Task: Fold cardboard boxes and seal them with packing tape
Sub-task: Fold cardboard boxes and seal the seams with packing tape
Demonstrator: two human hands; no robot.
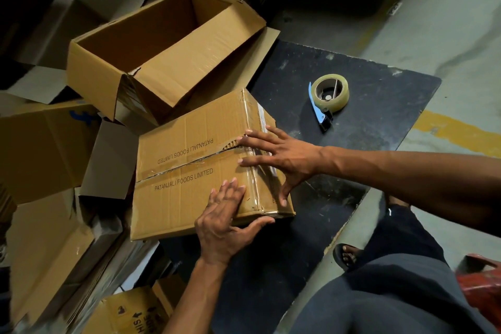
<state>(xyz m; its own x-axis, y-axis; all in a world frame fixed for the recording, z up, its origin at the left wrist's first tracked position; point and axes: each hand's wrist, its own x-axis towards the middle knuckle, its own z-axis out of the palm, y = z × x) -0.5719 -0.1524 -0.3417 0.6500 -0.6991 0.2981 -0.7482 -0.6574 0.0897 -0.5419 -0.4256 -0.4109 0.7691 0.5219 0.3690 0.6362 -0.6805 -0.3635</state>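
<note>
Both hands flat on the closed box [189, 184]: right hand [282, 157] smoothing tape at the seam, left hand [225, 222] steadying the near corner. Next, probably the tape dispenser [328, 96] beyond the box.

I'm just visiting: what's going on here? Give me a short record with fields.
Box in hand: closed brown cardboard box printed PATANJALI FOODS LIMITED, clear tape along its seam
Left hand: fingers flat on top, thumb against the near side
Right hand: spread flat over the taped right edge
Tape: clear packing tape roll on a blue-handled dispenser, untouched on the black board
Behind: open empty cardboard box
</note>
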